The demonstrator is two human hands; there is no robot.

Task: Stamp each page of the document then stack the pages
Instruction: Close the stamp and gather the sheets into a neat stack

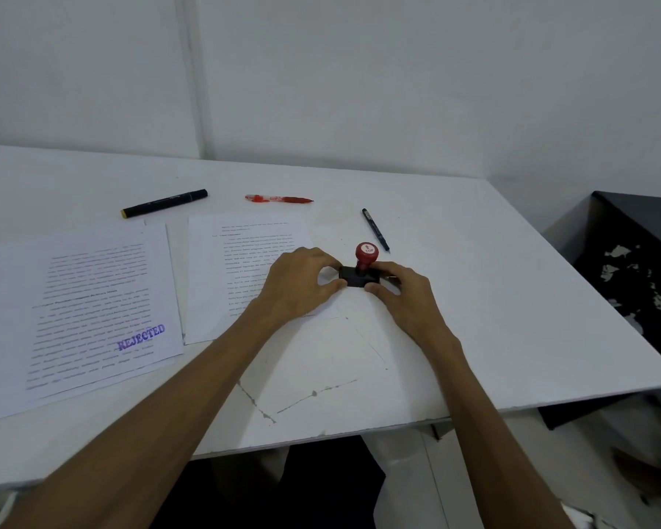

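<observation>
On table: stamp (pixel 360 272), beside page (pixel 262 269)
Left hand (pixel 302 286): I pinch stamp
Right hand (pixel 399 290): I pinch stamp

Both bare forearms reach forward, converging toward twelve o'clock. The left hand (pixel 298 284) and right hand (pixel 401 295) sit close together, fingers curled inward, thumbs pointing at each other, each pinching.

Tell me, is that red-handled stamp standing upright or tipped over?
Upright. The stamp has its red knob marked TOP pointing up and its black base flat on the table, pinched between the left hand and right hand.
</observation>
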